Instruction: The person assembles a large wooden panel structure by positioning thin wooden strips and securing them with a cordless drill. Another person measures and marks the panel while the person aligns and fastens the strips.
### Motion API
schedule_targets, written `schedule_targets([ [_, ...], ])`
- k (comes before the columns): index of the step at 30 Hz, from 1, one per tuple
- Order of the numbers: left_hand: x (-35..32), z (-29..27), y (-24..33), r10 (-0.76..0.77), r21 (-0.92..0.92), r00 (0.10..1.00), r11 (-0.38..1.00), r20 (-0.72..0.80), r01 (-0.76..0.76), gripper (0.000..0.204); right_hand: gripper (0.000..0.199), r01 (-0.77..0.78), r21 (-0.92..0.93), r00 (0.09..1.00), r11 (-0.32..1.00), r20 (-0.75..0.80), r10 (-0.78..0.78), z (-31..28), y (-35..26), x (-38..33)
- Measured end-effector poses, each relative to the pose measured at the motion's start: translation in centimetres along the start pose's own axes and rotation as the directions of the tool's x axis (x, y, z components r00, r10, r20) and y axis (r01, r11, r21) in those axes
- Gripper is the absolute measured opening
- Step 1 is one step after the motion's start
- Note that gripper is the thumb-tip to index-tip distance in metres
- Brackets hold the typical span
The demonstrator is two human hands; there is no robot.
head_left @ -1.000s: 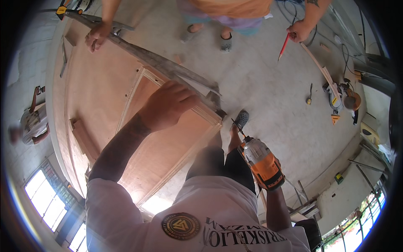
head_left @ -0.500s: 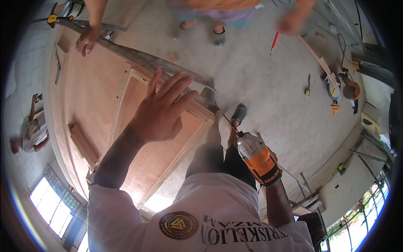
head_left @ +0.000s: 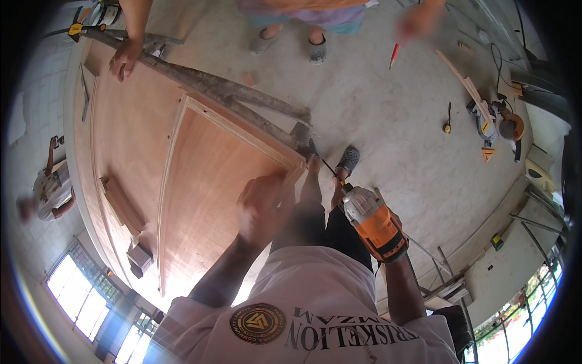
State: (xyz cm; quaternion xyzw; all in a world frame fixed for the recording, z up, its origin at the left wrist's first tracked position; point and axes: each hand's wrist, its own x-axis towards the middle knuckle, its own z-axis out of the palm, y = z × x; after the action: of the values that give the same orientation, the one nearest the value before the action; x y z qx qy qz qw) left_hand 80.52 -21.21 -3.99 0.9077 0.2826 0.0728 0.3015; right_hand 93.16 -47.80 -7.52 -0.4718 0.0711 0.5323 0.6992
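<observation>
My right hand (head_left: 397,223), mostly hidden behind the tool, grips an orange and grey power drill (head_left: 376,224). The drill's long thin bit (head_left: 329,168) points up and left, its tip near the corner of a wooden frame. My left hand (head_left: 264,203) is smeared by motion at the near right edge of the plywood panel (head_left: 212,170); I cannot make out its fingers. Light wooden strips (head_left: 242,130) border this panel. Along its far side runs a grey, worn beam (head_left: 224,100).
Across from me, a co-worker's hand (head_left: 125,60) rests at the beam; the other holds a red pencil (head_left: 394,56). Wood blocks (head_left: 121,205) lie on the plywood at left. A tape measure (head_left: 447,126) and a miter saw (head_left: 500,124) are on the floor at right. Another person (head_left: 53,188) stands far left.
My left hand has dropped from above the frame's far strip toward me, to the panel's near right edge. The drill stays almost in place. The co-worker's pencil hand has shifted slightly.
</observation>
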Motion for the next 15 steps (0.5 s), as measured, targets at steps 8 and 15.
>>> schedule_targets([
  [8,0.1,0.1,0.4,0.001,-0.004,1.0,1.0,-0.015,-0.001,0.019,0.06,0.071,-0.381,0.997,0.922,0.032,-0.064,-0.8,0.1,-0.2],
  [15,0.1,0.2,0.4,-0.02,0.0,0.999,1.0,-0.031,0.02,0.019,0.059,0.161,-0.503,0.987,0.849,0.06,-0.152,-1.4,1.1,-0.1],
])
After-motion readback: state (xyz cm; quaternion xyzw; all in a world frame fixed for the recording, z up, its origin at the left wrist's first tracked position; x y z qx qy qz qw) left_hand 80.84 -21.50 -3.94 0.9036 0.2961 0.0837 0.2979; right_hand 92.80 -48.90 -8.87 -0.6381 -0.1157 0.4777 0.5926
